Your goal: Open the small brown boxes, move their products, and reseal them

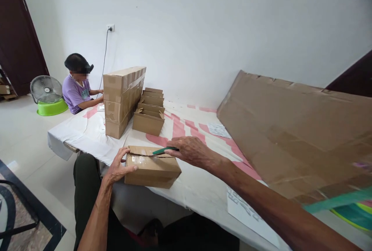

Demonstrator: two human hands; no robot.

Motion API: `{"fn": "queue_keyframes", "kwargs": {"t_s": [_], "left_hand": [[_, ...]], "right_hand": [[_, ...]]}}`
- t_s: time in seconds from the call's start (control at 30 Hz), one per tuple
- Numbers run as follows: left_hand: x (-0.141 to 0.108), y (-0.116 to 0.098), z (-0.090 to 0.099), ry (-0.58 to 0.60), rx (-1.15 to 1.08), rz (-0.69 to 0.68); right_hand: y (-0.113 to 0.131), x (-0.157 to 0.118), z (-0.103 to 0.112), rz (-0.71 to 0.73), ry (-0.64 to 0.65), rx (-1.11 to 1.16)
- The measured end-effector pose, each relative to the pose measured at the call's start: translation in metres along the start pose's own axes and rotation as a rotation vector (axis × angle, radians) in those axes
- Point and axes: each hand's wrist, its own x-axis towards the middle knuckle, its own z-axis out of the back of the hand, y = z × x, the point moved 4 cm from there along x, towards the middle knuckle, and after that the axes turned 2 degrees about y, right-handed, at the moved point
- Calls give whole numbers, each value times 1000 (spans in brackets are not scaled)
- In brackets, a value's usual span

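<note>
hands point(117, 167) hold carton point(152, 173), green tool point(163, 150)

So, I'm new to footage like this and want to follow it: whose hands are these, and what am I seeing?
There's no machine here. The one picture comes from a camera worn on a person's head, looking forward and down, so these bare hands are the wearer's. The left hand holds one end of a cardboard box; the right hand holds a green tool at the box's top. On the cloth-covered table stand stacked closed boxes and open boxes. Another person is at the far left.
</note>
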Motion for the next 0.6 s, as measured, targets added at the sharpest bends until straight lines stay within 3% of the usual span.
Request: {"fn": "queue_keyframes", "kwargs": {"t_s": [0.13, 0.23, 0.3, 0.4, 0.53, 0.6], "left_hand": [[0, 2, 2, 4, 18, -2], [0, 3, 4, 27, 26, 6], [3, 2, 5, 46, 34, 18], [8, 0, 4, 68, 44, 39], [14, -2, 5, 80, 52, 54], [15, -1, 6, 92, 48, 66]], "right_hand": [[-32, -27, 9, -76, -43, 37], [-58, -56, 20, -161, -195, 197], [-71, -78, 11, -276, -312, 287], [-70, -107, -48, -458, -389, 352], [-32, -131, -156, -543, -481, 371], [-15, -136, -191, -560, -485, 347]]}}
